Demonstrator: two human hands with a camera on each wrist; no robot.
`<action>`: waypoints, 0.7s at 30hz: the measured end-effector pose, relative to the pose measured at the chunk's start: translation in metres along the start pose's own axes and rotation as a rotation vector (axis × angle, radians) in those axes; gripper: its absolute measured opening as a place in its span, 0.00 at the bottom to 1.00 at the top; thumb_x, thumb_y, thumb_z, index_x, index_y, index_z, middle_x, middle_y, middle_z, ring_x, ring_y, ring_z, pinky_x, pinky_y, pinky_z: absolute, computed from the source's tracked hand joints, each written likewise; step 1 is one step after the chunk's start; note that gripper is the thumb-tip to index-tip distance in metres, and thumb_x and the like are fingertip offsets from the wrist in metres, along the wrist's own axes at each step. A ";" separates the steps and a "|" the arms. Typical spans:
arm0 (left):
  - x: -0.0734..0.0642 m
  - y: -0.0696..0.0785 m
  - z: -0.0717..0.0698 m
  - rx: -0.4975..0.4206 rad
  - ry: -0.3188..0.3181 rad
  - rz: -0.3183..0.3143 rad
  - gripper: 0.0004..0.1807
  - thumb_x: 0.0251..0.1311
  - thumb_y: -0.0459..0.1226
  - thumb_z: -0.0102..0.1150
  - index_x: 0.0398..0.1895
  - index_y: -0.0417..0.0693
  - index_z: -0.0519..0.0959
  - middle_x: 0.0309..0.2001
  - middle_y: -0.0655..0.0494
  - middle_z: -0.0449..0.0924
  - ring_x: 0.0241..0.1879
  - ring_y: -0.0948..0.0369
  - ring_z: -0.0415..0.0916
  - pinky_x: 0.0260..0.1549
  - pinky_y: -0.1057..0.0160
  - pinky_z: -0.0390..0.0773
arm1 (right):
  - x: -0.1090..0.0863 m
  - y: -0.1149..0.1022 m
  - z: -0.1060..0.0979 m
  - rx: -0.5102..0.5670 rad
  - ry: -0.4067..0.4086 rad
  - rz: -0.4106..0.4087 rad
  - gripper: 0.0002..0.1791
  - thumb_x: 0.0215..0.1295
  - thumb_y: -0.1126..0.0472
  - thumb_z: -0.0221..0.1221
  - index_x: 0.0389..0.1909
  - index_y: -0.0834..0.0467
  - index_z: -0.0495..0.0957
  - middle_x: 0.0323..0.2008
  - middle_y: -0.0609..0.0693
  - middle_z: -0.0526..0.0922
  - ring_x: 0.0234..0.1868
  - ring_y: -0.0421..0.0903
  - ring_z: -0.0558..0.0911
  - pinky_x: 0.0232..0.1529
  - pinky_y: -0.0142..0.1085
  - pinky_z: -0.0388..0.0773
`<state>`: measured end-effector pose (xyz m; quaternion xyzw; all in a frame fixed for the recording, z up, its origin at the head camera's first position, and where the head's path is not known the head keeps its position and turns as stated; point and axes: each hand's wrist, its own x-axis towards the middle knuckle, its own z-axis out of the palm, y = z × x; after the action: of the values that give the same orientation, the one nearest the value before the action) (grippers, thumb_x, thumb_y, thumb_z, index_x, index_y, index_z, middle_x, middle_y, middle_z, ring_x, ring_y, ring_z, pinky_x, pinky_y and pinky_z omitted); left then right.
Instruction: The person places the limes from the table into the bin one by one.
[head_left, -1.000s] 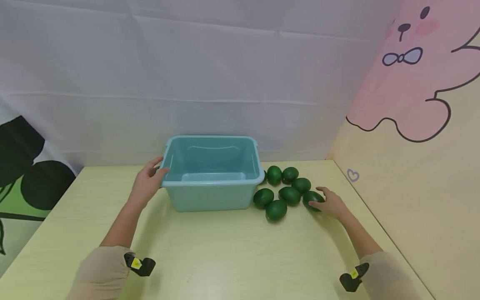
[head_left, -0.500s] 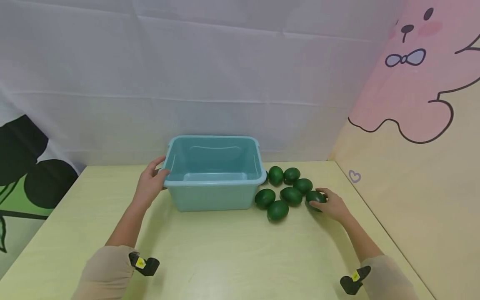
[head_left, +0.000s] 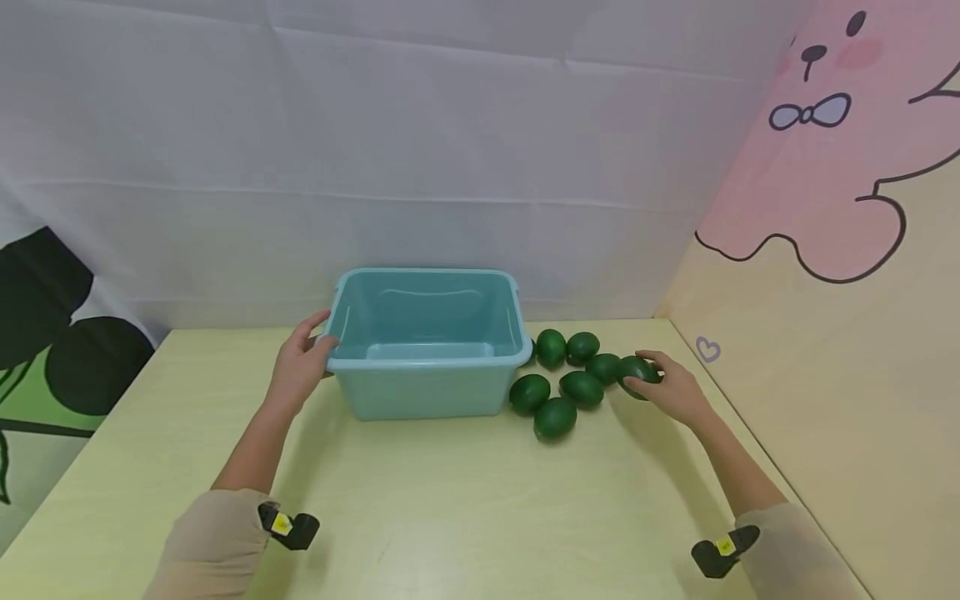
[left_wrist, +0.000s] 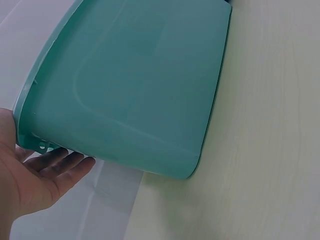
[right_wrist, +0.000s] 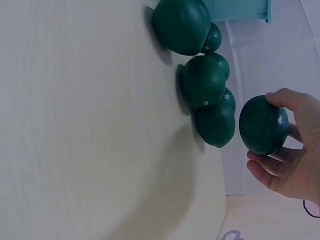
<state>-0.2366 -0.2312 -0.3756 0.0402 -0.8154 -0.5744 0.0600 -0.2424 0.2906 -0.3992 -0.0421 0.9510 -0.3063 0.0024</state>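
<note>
In the head view my left hand [head_left: 298, 367] holds the left rim of a light blue plastic basin [head_left: 427, 390], thumb over the edge. The left wrist view shows its fingers [left_wrist: 75, 172] under the rim, against the basin's outer wall [left_wrist: 135, 90]. My right hand [head_left: 675, 392] grips a dark green avocado [head_left: 637, 377], lifted off the table, between thumb and fingers. The right wrist view shows this held avocado [right_wrist: 262, 125] apart from the others. Several more avocados [head_left: 556, 418] lie together just right of the basin, one partly hidden behind it.
Everything stands on a pale yellow table [head_left: 450, 508]. A white cloth [head_left: 420, 167] hangs behind the basin. On the right rises a cream wall [head_left: 840, 400] with a pink cartoon animal [head_left: 817, 183]. Dark leaf shapes [head_left: 97, 367] show at the left.
My right hand has raised the avocado off the table and moved slightly away from me. The left hand has stayed on the basin's rim, and the basin has not moved.
</note>
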 end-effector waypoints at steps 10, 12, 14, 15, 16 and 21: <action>0.004 -0.002 -0.002 0.012 0.018 0.005 0.30 0.67 0.42 0.38 0.73 0.53 0.53 0.64 0.34 0.64 0.54 0.44 0.70 0.35 0.68 0.80 | 0.005 -0.026 -0.010 0.026 0.004 -0.024 0.36 0.62 0.41 0.55 0.67 0.55 0.61 0.60 0.64 0.70 0.58 0.61 0.72 0.46 0.49 0.75; 0.004 -0.001 -0.002 0.010 0.021 0.004 0.30 0.67 0.42 0.38 0.73 0.53 0.53 0.64 0.35 0.64 0.54 0.45 0.71 0.35 0.67 0.80 | 0.006 -0.031 -0.011 0.030 0.004 -0.027 0.36 0.62 0.41 0.55 0.67 0.54 0.61 0.59 0.63 0.71 0.57 0.60 0.72 0.45 0.49 0.75; 0.004 -0.002 -0.001 0.003 0.019 0.003 0.30 0.67 0.42 0.38 0.73 0.53 0.53 0.64 0.35 0.64 0.54 0.45 0.70 0.35 0.67 0.80 | 0.007 -0.035 -0.012 0.035 0.007 -0.031 0.36 0.62 0.41 0.55 0.67 0.54 0.62 0.58 0.62 0.72 0.56 0.60 0.73 0.44 0.47 0.75; 0.004 -0.002 0.000 0.000 0.019 0.002 0.30 0.67 0.42 0.39 0.73 0.53 0.53 0.64 0.35 0.64 0.54 0.45 0.70 0.35 0.68 0.80 | 0.007 -0.037 -0.012 0.037 0.007 -0.031 0.36 0.62 0.41 0.56 0.67 0.54 0.62 0.58 0.62 0.73 0.55 0.59 0.73 0.44 0.47 0.75; 0.004 -0.003 0.000 -0.004 0.019 0.001 0.30 0.67 0.42 0.39 0.73 0.54 0.53 0.64 0.35 0.64 0.54 0.45 0.70 0.34 0.69 0.80 | 0.008 -0.039 -0.012 0.034 0.009 -0.031 0.36 0.61 0.41 0.56 0.67 0.53 0.62 0.57 0.61 0.73 0.55 0.58 0.73 0.43 0.46 0.75; 0.003 -0.005 0.002 -0.014 0.029 -0.006 0.30 0.67 0.42 0.39 0.72 0.53 0.54 0.64 0.34 0.65 0.56 0.42 0.69 0.30 0.74 0.77 | 0.012 -0.052 -0.013 0.038 0.015 -0.050 0.35 0.61 0.42 0.56 0.66 0.53 0.63 0.59 0.61 0.72 0.56 0.58 0.73 0.44 0.46 0.75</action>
<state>-0.2395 -0.2312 -0.3809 0.0506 -0.8102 -0.5798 0.0702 -0.2507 0.2552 -0.3575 -0.0636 0.9436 -0.3247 -0.0114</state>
